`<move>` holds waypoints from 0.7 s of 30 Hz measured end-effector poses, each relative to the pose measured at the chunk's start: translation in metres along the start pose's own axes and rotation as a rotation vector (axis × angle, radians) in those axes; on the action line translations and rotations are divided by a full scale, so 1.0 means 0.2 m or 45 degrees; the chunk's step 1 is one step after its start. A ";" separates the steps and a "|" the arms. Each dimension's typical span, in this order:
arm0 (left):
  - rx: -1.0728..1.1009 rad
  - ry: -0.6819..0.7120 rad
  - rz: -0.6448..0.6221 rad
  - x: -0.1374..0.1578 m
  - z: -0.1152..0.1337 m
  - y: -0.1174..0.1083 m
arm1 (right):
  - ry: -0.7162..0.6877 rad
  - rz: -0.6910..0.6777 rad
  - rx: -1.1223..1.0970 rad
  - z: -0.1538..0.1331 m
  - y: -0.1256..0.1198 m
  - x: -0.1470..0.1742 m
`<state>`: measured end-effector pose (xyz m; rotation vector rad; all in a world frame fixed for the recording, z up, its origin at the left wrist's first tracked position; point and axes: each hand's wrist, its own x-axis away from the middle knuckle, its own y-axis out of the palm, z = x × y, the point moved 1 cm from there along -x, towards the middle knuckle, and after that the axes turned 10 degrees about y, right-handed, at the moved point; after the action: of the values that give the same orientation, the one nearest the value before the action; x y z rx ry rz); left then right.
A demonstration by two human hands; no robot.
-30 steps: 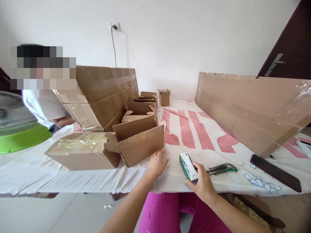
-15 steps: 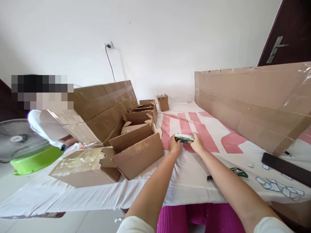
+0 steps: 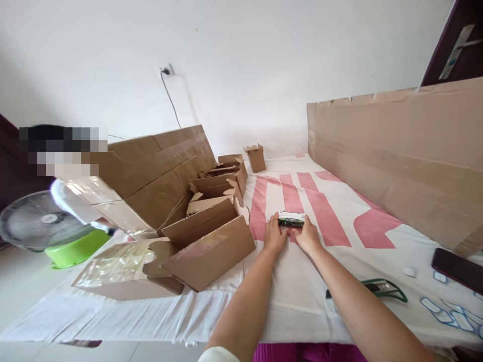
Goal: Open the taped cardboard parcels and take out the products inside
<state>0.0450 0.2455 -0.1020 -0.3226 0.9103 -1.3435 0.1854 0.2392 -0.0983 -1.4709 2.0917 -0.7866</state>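
A small printed carton (image 3: 291,219), white on top with a dark green patterned side, is at the middle of the cloth-covered table (image 3: 287,296). My left hand (image 3: 275,234) grips its left end, and my right hand (image 3: 308,235) grips the right end, thumbs toward me. The carton looks level and at or just above the cloth; I cannot tell which. Beneath my right forearm lies a tool with a green looped handle (image 3: 388,290), partly hidden.
Open cardboard boxes (image 3: 211,251) line the left, beside a tall cardboard panel (image 3: 158,176). Another cardboard panel (image 3: 392,161) stands right. A black phone (image 3: 458,269) and blue-edged labels (image 3: 449,314) lie front right. Beyond the left panel are a person (image 3: 62,201) and a fan (image 3: 47,218).
The view has shifted, so the carton and both hands appear slightly lower and farther right. The carton now looks more level, and my left fingers lie flatter along its end.
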 end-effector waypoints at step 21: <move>-0.373 -0.146 -0.262 0.76 0.07 -0.59 | -0.120 -0.375 0.229 -0.03 -0.11 0.04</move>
<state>-0.0330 0.0731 -0.0713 -0.7280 0.9983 -1.3628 0.1939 0.2270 -0.0800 -1.6997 1.7090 -0.9664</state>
